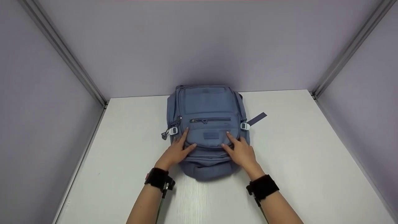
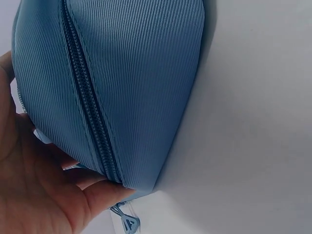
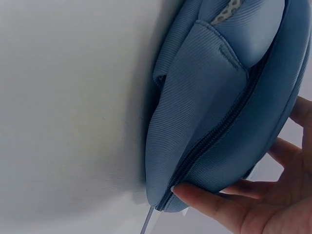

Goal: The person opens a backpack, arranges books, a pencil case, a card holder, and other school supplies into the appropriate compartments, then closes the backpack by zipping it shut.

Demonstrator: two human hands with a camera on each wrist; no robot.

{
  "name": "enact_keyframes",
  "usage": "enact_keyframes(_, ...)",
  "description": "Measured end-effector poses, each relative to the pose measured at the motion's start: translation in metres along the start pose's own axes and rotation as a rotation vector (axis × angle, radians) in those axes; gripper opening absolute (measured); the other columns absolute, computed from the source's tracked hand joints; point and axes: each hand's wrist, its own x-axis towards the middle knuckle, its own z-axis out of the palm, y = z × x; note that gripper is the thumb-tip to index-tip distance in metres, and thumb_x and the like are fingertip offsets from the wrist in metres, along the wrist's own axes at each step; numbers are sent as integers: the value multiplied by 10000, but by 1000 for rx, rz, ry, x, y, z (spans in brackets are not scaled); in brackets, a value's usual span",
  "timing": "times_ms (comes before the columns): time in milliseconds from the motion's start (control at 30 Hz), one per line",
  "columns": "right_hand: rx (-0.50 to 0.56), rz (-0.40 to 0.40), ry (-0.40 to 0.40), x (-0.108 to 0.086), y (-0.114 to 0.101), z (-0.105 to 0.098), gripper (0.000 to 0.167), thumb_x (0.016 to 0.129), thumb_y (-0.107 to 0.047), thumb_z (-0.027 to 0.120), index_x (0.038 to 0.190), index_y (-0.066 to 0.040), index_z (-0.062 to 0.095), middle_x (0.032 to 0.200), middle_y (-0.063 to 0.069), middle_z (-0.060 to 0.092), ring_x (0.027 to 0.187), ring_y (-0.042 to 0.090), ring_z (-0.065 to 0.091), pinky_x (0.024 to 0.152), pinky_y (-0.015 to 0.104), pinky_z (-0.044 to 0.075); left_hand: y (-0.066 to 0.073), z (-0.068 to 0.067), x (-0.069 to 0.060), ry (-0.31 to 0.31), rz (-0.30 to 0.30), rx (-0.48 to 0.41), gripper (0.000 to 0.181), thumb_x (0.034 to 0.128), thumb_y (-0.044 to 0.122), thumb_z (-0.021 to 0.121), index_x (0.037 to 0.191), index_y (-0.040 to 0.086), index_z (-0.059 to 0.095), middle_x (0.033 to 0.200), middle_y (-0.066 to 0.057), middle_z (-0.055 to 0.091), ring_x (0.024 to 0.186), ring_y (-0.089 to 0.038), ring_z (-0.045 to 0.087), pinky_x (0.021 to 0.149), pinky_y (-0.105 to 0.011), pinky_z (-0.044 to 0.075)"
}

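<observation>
A blue backpack (image 1: 208, 102) lies front side up on the white table, its bottom end towards me. My left hand (image 1: 176, 152) rests on its lower left, thumb and forefinger spread over the front pocket and the other fingers down the side. On the lower right, my right hand (image 1: 244, 152) touches the bag the same way. In the left wrist view, fingers of the left hand (image 2: 44, 180) reach along the side beside a closed zipper (image 2: 90, 102). The right hand (image 3: 263, 200) touches the bag near another zipper (image 3: 209, 139) in the right wrist view.
White buckles (image 1: 173, 131) sit on both sides of the bag. A dark strap end (image 1: 258, 119) sticks out to the right over the table (image 1: 295, 149). Zipper pulls (image 1: 164, 135) hang at the left. Grey panels (image 1: 205, 40) enclose the table at the back and sides.
</observation>
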Motion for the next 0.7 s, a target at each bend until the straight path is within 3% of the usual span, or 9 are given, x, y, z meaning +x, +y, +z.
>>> enact_keyframes(400, 27, 16, -45, 7, 1, -1, 614, 954, -524, 570, 1495, -273, 427, 1192, 270, 524, 931, 390, 597, 742, 537, 479, 0, -3, 5, 15, -16, 22, 839, 911, 716, 437, 1575, 365, 63, 1562, -215, 251, 1447, -425, 142, 1062, -637, 261)
enact_keyframes(567, 84, 5, -70, 0, 11, -9, 616, 972, -506, 548, 1509, -236, 411, 1371, 296, 446, 1163, 479, 527, 865, 605, 451, -1, -6, -4, 62, -1, 62, 784, 941, 679, 425, 1579, 338, 120, 1552, -218, 282, 1416, -418, 259, 1024, -648, 311)
enact_keyframes(700, 97, -19, -18, -9, 31, -14, 597, 993, -470, 533, 1507, -191, 413, 1420, 274, 427, 1226, 479, 485, 888, 620, 439, -11, -10, -19, 108, 29, 114, 719, 981, 624, 398, 1579, 302, 165, 1536, -192, 335, 1329, -428, 409, 987, -620, 376)
